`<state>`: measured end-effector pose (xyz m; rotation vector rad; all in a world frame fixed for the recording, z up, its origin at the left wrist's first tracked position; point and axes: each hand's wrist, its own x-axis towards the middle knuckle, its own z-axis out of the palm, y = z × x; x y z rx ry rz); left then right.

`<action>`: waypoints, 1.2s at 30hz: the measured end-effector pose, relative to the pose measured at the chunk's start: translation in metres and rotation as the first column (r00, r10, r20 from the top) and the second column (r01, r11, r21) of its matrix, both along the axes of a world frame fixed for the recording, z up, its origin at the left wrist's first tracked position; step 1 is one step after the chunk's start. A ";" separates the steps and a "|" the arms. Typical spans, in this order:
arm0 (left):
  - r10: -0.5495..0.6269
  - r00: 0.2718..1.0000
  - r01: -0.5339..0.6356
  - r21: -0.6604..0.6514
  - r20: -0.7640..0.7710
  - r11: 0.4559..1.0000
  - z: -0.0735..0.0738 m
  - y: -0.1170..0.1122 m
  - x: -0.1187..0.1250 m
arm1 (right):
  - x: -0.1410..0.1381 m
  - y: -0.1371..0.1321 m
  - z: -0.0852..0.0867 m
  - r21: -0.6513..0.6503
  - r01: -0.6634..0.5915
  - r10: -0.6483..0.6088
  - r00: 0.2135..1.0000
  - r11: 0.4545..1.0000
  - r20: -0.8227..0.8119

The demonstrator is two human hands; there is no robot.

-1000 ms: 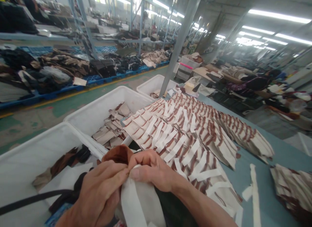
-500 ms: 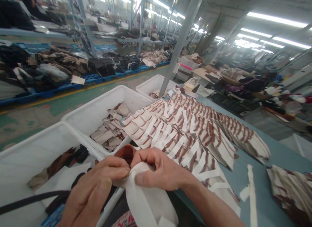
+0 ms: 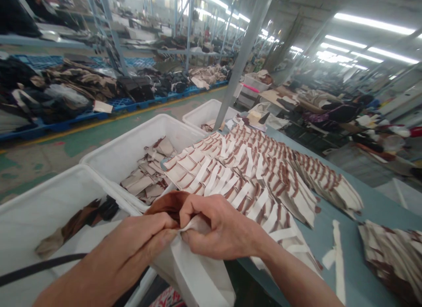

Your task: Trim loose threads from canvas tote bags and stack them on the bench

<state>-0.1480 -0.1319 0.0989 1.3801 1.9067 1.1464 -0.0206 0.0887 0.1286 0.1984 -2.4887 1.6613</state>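
Left hand (image 3: 141, 236) and right hand (image 3: 216, 228): fingers (image 3: 194, 244) pinched together on edge of beige fabric piece (image 3: 219, 274), held near, left of table (image 3: 351, 236). Risk: uneven pull may skew white strip (image 3: 189, 269); slack pinch may drop piece toward near-left bin (image 3: 39, 201).

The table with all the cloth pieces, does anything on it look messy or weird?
A little: one long cream strip lies by itself on the table, with a small scrap beside it, away from the overlapping cream-and-brown fabric pieces. That looks stray. I can't see anything spilled or torn.
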 end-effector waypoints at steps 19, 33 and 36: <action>-0.021 0.998 0.016 -0.073 -0.066 0.997 -0.011 0.006 0.001 | -0.047 0.054 0.010 -0.375 -0.523 0.641 0.576 0.766 0.507; -0.080 0.939 0.126 -0.118 0.335 0.985 -0.023 0.001 -0.009 | -0.017 0.035 0.010 0.127 -0.564 0.531 0.819 0.816 0.219; -0.077 0.987 0.085 -0.054 0.138 0.995 -0.015 0.002 -0.012 | -0.013 0.035 0.008 0.186 -0.524 0.497 0.850 0.831 0.177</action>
